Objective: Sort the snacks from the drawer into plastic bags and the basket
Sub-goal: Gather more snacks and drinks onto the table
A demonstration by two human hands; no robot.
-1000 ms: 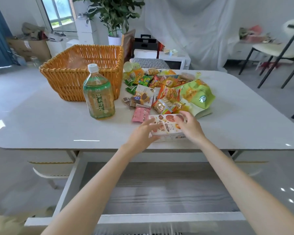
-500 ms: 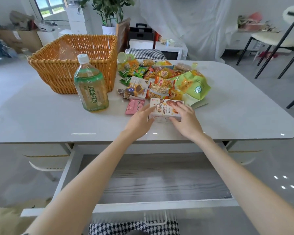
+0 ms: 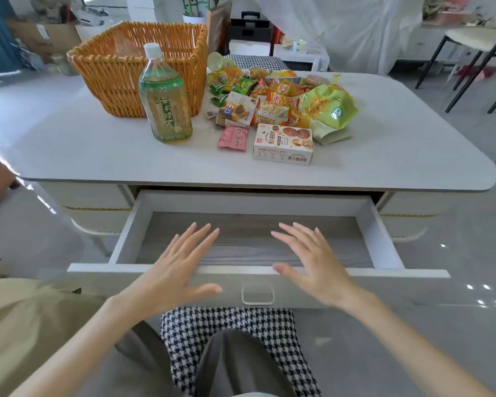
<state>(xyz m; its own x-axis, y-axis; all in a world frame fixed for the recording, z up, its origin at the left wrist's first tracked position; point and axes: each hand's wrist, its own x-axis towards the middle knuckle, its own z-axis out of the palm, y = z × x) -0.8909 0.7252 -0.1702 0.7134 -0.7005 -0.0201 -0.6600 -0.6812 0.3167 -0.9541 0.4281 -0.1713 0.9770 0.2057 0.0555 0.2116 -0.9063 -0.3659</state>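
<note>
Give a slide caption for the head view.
Left hand and right hand open over the drawer; snacks, bottle, basket on the table.

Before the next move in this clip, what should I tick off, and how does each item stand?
1. The drawer emptied: ok, no snack shows on its floor.
2. Both hands free: ok, the left hand and right hand are open above the drawer front, holding nothing.
3. The cookie box set down: ok, flat on the table, beside the pink packet.
4. The basket ready: ok, upright behind the tea bottle; what lies inside, cannot tell.
5. The plastic bags at hand: not ok, none in view.
</note>
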